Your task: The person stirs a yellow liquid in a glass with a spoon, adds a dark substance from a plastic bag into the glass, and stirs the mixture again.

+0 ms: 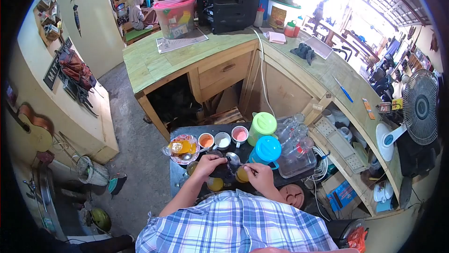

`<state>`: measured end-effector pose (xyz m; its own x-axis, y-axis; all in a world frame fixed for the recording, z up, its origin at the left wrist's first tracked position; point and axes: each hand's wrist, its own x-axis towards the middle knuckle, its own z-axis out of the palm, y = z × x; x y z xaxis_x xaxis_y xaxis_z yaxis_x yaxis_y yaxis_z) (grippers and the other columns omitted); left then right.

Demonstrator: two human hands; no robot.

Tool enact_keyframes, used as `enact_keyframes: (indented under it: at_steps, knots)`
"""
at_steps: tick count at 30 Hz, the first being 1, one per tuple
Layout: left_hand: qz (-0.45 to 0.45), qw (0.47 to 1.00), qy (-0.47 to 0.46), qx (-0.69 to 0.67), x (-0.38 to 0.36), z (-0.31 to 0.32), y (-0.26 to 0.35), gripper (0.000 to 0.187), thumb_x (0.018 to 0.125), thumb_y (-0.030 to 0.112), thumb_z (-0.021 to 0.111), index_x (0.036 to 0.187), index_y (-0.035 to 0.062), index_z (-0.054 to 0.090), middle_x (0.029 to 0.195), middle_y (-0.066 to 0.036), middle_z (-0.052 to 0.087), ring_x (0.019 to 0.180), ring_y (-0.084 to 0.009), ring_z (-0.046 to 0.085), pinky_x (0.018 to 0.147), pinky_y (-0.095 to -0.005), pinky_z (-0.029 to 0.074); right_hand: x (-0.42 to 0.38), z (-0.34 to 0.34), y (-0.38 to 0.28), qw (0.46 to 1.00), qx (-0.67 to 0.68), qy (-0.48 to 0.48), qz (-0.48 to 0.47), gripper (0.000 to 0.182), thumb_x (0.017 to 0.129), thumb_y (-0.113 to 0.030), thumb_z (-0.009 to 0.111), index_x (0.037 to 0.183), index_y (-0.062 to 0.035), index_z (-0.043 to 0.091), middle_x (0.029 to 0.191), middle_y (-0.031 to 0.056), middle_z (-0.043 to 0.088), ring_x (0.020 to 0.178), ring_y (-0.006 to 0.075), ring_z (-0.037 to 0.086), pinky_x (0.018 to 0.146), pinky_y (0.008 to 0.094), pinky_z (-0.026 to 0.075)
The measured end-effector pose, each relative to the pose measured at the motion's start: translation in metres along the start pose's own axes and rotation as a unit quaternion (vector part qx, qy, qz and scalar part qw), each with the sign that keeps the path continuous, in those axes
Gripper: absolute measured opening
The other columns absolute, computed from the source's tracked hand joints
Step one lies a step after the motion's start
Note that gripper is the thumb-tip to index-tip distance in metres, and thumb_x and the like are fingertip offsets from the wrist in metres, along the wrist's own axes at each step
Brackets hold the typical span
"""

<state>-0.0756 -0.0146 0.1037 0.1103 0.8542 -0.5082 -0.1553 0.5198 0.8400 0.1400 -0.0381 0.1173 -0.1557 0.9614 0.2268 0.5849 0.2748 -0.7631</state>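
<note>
My right hand [259,176] is closed on the handle of a metal spoon [234,158], its bowl pointing up and left. My left hand [211,164] is closed in a pinch beside the spoon's bowl, on something small and dark that I cannot make out. Below the hands stand glasses of yellow liquid [215,184], partly hidden by my arms. Just beyond are three cups, one with orange contents [206,140], one with white [222,140] and one with pink [240,135]. To their left, a plate [177,159] bears yellow-orange food and a spoon.
A blue lidded pitcher [265,150] and a green one [263,127] stand right of the cups. Further right, a clear tray [297,165] holds several upturned glasses. A green-topped counter [224,45] runs behind, and a white fan [416,103] stands at right.
</note>
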Motion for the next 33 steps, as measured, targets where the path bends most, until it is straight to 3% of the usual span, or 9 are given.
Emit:
enact_keyframes:
  at_steps: [6,9,12,15,17,20,24,26,33]
  knots:
    - [0.039,0.996,0.045,0.069,0.008,-0.003,-0.012,0.020,0.078,0.018,0.073,0.084,-0.0011,0.071,0.077,-0.005,0.068,0.065,-0.0106,0.063,0.060,-0.0216,0.049,-0.001,0.003,0.007,0.999,0.033,-0.004,0.024,0.016,0.083,-0.019,0.063,0.088,-0.0062,0.072,0.076,0.0122,0.067,0.059,0.0242,0.062,0.053,0.0325,0.046]
    - [0.062,0.991,0.074,0.096,0.006,0.000,-0.010,0.020,0.077,0.018,0.074,0.077,-0.0012,0.070,0.069,-0.003,0.065,0.059,-0.0064,0.056,0.054,-0.0215,0.043,-0.002,0.007,0.011,0.997,0.077,0.006,0.015,0.016,0.084,-0.018,0.063,0.089,-0.0059,0.072,0.076,0.0130,0.068,0.058,0.0231,0.061,0.054,0.0312,0.046]
    - [0.064,0.990,0.065,0.106,0.006,-0.001,-0.010,0.020,0.077,0.019,0.074,0.076,-0.0007,0.070,0.069,-0.002,0.065,0.060,-0.0062,0.056,0.055,-0.0212,0.043,0.000,0.005,0.007,0.993,0.102,-0.007,0.065,0.016,0.084,-0.017,0.062,0.089,-0.0053,0.072,0.076,0.0134,0.068,0.058,0.0230,0.061,0.054,0.0306,0.046]
    - [0.081,0.993,0.037,0.078,0.012,-0.009,-0.016,0.017,0.078,0.016,0.072,0.084,-0.0002,0.070,0.076,-0.004,0.067,0.065,-0.0095,0.062,0.059,-0.0211,0.048,0.001,0.006,0.009,0.993,0.085,0.020,0.074,0.016,0.084,-0.017,0.063,0.089,-0.0046,0.071,0.076,0.0136,0.068,0.059,0.0232,0.062,0.055,0.0308,0.046]
    - [0.084,0.996,0.013,0.007,0.009,-0.010,-0.013,0.016,0.078,0.014,0.071,0.086,0.0002,0.069,0.077,-0.004,0.067,0.066,-0.0100,0.062,0.060,-0.0214,0.049,0.001,0.007,0.011,0.994,0.079,0.025,0.070,0.016,0.084,-0.018,0.063,0.089,-0.0045,0.071,0.076,0.0138,0.067,0.059,0.0234,0.062,0.055,0.0311,0.046]
    - [0.044,0.997,-0.011,-0.063,0.000,-0.007,-0.001,0.014,0.080,0.015,0.071,0.083,0.0014,0.069,0.076,-0.001,0.066,0.065,-0.0060,0.057,0.061,-0.0198,0.043,0.000,0.008,0.011,0.997,0.054,0.028,0.051,0.017,0.083,-0.018,0.064,0.089,-0.0045,0.071,0.077,0.0141,0.067,0.060,0.0238,0.063,0.055,0.0315,0.047]
    - [0.063,0.997,-0.013,-0.040,0.000,-0.004,0.000,0.015,0.080,0.017,0.072,0.080,0.0020,0.069,0.073,0.000,0.065,0.061,-0.0044,0.053,0.056,-0.0190,0.040,0.000,0.009,0.001,0.998,0.049,0.015,0.041,0.017,0.082,-0.019,0.065,0.090,-0.0047,0.071,0.079,0.0143,0.068,0.062,0.0240,0.063,0.056,0.0315,0.047]
    - [0.055,0.998,-0.007,0.008,0.005,-0.008,-0.005,0.017,0.077,0.017,0.075,0.082,0.0020,0.069,0.076,-0.003,0.067,0.065,-0.0090,0.061,0.059,-0.0202,0.047,0.000,0.010,0.001,0.998,0.055,0.016,0.032,0.017,0.082,-0.018,0.065,0.090,-0.0047,0.071,0.079,0.0141,0.068,0.061,0.0240,0.063,0.055,0.0314,0.047]
    - [0.058,0.998,0.009,0.025,0.005,-0.007,-0.005,0.016,0.077,0.017,0.076,0.076,0.0039,0.068,0.070,-0.001,0.065,0.061,-0.0070,0.058,0.055,-0.0203,0.044,-0.001,0.009,-0.004,0.998,0.056,0.002,0.029,0.017,0.083,-0.016,0.065,0.089,-0.0014,0.070,0.079,0.0143,0.068,0.063,0.0217,0.064,0.056,0.0291,0.047]
